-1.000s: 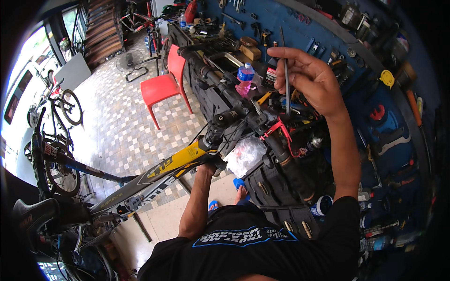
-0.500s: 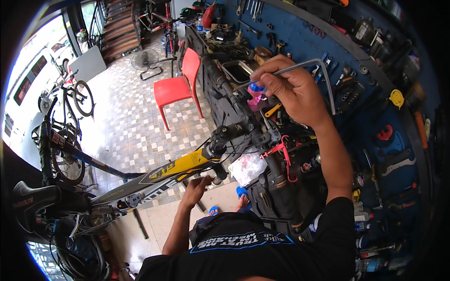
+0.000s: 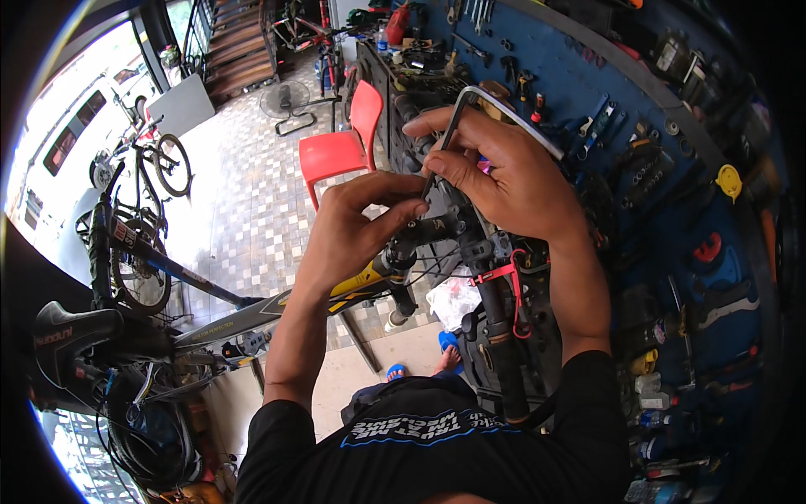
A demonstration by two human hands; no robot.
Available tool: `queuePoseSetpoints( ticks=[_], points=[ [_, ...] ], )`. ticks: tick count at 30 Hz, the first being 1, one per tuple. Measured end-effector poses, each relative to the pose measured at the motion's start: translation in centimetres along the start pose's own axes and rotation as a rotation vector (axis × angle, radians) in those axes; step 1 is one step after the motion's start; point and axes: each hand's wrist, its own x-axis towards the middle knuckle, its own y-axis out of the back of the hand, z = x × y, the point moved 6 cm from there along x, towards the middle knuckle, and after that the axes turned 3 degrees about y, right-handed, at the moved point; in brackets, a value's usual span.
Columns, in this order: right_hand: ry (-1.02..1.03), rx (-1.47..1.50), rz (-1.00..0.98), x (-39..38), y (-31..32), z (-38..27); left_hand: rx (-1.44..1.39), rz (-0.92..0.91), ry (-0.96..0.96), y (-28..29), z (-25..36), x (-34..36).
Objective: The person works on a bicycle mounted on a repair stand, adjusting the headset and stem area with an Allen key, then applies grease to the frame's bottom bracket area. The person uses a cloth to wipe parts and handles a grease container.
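A large L-shaped hex key [image 3: 453, 126] is held over the front of a bicycle, its short arm slanting down and its long arm reaching off to the right. My right hand [image 3: 516, 172] is closed around the short arm, with the thumb pressed along it. At the lower tip, my left hand [image 3: 353, 223] pinches the key between thumb and fingers. Just beneath both hands are the black stem [image 3: 435, 228] and the yellow-and-black frame [image 3: 357, 286]. The gap between tip and stem is hard to judge. A pinkish-red hooked strap [image 3: 518, 290] hangs on the handlebar [image 3: 504, 361].
A red chair [image 3: 340, 155] stands beyond the bicycle on the tiled floor. To the right runs a cluttered workbench, with a blue tool wall [image 3: 604, 168] carrying wrenches. A white plastic bag [image 3: 453, 302] lies below the handlebar. More bicycles [image 3: 143, 185] stand at left.
My left hand has risen from beside the fork to the tip of the hex key. My right hand has turned the key and brought it lower, nearer the stem. The view has shifted slightly.
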Motion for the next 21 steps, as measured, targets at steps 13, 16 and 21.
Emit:
queuePoseSetpoints(
  ticks=[13,16,21],
  points=[
    [-0.190,0.253,-0.141,-0.3,-1.6,3.9,-0.107,-0.026,0.050,-1.7,-2.6,0.9],
    [-0.021,0.494,-0.110,0.3,-1.1,3.7,-0.160,-0.030,0.028,-1.8,-2.9,0.9],
    [0.124,0.811,0.081,1.9,0.8,4.0,-0.137,-0.058,-0.002,-1.8,-2.9,1.0]
  ],
)
